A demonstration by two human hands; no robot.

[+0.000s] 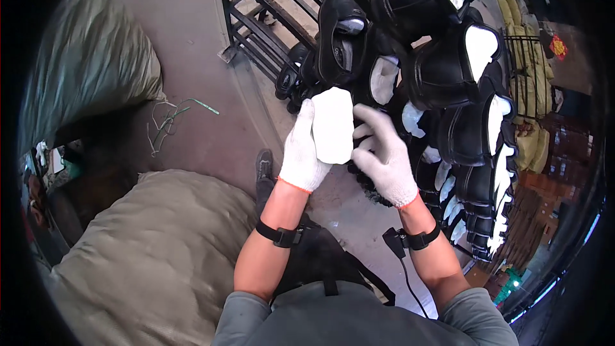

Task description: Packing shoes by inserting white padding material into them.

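My left hand [302, 154], in a white knitted glove with an orange cuff, grips a white paper wad [333, 125] by its left side. The wad is oblong with slightly uneven edges. Close to its right edge is my right hand [385, 157], gloved alike, with its fingers curved and apart; they are a little blurred. Beyond the wad a black leather shoe [334, 57] stands toe up on the rack. Larger black shoes [442, 67] are stacked in rows at the right, with white stuffing [482, 51] showing in their openings.
A black metal rack [266, 0] carries the shoes. A big woven sack [160, 256] bulges at the lower left, another sack [96, 57] stands farther off. Green string [173, 115] lies on the floor. Yellow bundles [525, 57] are stacked at the far right.
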